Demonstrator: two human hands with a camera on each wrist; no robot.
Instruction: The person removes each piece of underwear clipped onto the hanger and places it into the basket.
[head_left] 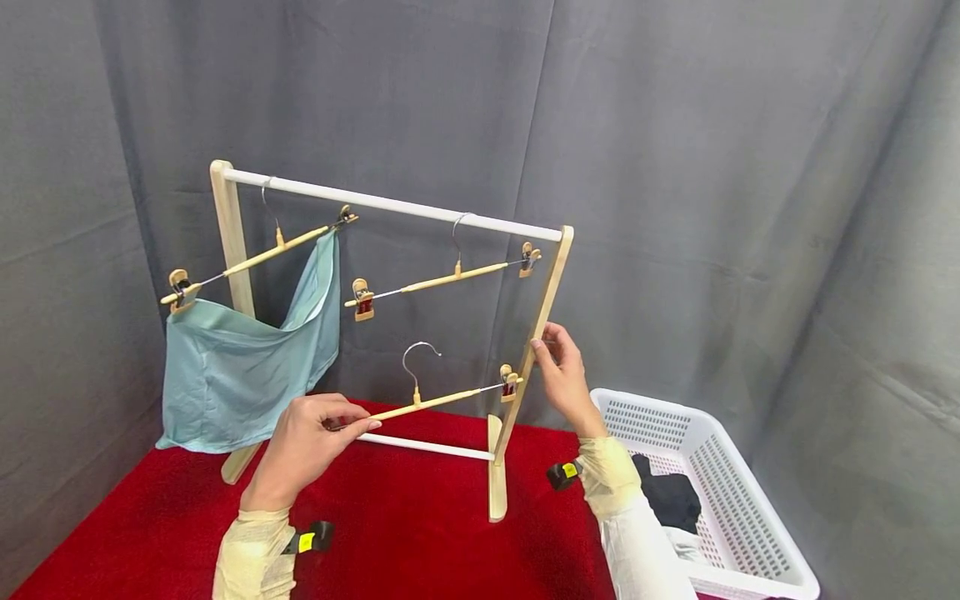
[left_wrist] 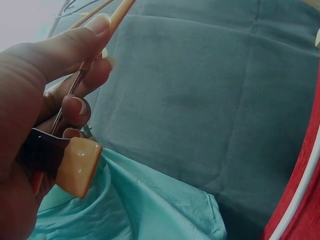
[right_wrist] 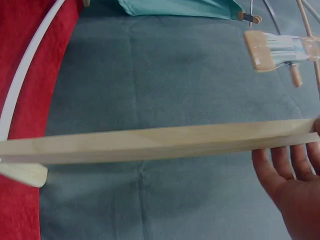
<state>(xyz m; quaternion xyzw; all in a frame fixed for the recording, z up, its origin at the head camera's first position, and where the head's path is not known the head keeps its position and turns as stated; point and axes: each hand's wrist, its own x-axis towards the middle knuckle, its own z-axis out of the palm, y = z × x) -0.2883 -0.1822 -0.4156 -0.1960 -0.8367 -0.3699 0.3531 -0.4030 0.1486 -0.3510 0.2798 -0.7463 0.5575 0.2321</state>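
My left hand (head_left: pixel 303 446) pinches one end of a wooden clip hanger (head_left: pixel 442 401) between thumb and fingers. Its metal hook points up, below the rail and apart from it. In the left wrist view, the end clip (left_wrist: pixel 80 167) lies against the palm. My right hand (head_left: pixel 566 375) grips the right post (head_left: pixel 546 304) of a small wooden clothes rack, thumb in front and fingers behind. From the white rail (head_left: pixel 390 204) hang a bare clip hanger (head_left: pixel 431 283) and, at left, another hanger (head_left: pixel 255 258) clipped to a light blue cloth garment (head_left: pixel 232 375) that sags in the middle.
A white plastic basket (head_left: pixel 720 442) stands at the right, with a black cloth item (head_left: pixel 672 498) and a white one (head_left: pixel 684 544) inside. The rack stands on a red cloth (head_left: pixel 420 525). Grey curtains (head_left: pixel 675 167) hang behind and at both sides.
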